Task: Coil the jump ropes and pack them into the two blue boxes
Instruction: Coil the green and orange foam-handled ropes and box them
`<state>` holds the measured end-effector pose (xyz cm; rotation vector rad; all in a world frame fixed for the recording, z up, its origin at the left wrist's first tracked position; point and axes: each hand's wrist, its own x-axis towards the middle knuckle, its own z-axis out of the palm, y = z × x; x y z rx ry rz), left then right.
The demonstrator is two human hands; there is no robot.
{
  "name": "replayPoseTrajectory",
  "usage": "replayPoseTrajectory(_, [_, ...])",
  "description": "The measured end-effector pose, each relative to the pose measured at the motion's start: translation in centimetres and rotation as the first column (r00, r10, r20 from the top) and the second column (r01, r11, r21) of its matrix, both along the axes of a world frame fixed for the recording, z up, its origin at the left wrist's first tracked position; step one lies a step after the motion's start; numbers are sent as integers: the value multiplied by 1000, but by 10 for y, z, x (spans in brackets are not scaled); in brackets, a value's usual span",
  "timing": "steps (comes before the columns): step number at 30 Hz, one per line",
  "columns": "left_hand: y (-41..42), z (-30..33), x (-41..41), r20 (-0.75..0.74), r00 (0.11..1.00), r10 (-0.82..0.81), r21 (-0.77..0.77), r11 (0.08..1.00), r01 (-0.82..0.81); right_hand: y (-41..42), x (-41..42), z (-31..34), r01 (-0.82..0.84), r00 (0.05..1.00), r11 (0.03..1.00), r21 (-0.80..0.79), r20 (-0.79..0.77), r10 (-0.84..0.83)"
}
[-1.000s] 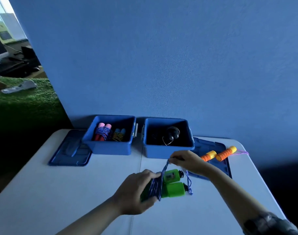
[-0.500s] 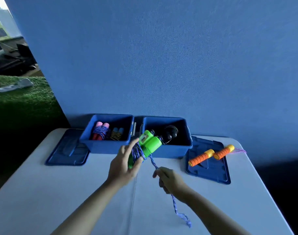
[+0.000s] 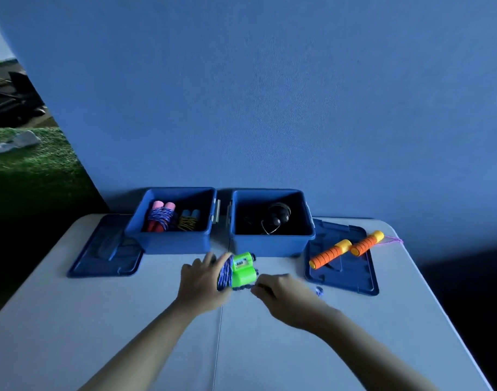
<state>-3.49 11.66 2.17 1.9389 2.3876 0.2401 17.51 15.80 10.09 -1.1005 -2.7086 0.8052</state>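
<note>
Now, in the head view, the green-handled jump rope [image 3: 243, 270] is sitting lower than half a second ago: it was lifted up against the boxes, and it is now being held just above the desk [image 3: 72, 320], in front of the gap between the left blue box [image 3: 171, 244] and the right blue box [image 3: 269, 245]. The left hand [image 3: 203, 280] is wrapping around the blue cord wound on the two green handles, its fingers curling behind the bundle and mostly hiding there. The right hand [image 3: 281, 292], which was pulling the cord low and toward the camera, is now lying close beside the handles, its fingers pinching the cord at the bundle's near edge; motion blur is making the exact pinch hard to read. A loose bit of blue cord is showing just right of that hand. The orange-handled rope [image 3: 346, 249] is resting across the right lid [image 3: 354, 280], its thin cord trailing off faintly. The right box's dark contents are hard to make out.
</note>
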Motion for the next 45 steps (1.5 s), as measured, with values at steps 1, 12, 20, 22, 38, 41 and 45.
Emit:
replayPoseTrajectory(1, [-4, -3, 6, -14, 999, -52, 16, 999, 52, 6, 1, 2, 6, 1000, 1000, 4, -7, -6])
replayPoseTrajectory(12, [-36, 13, 42, 157, 883, -443, 169, 893, 418, 65, 22, -13, 58, 996, 969, -241, -45, -71])
replayPoseTrajectory(20, [-25, 37, 48, 511, 809, -290, 354, 929, 110, 50, 30, -49, 162, 927, 692, -703, -131, -350])
replayPoseTrajectory(22, [-21, 34, 44, 576, 804, -148, 318, 946, -54, 39, 27, -49, 81, 901, 625, -777, -211, -379])
replayPoseTrajectory(38, [3, 16, 46, 218, 921, 323, -121, 945, -303, -5, 1, -51, 148, 981, 989, 4, -131, -146])
replayPoseTrajectory(41, [-3, 15, 58, 151, 951, 269, -146, 958, -248, -6, 3, -44, 232, 936, 971, -56, -258, -238])
replayPoseTrajectory(45, [-10, 10, 72, 48, 989, 143, -67, 988, -140, -2, 8, -26, 282, 883, 907, -312, -285, -372])
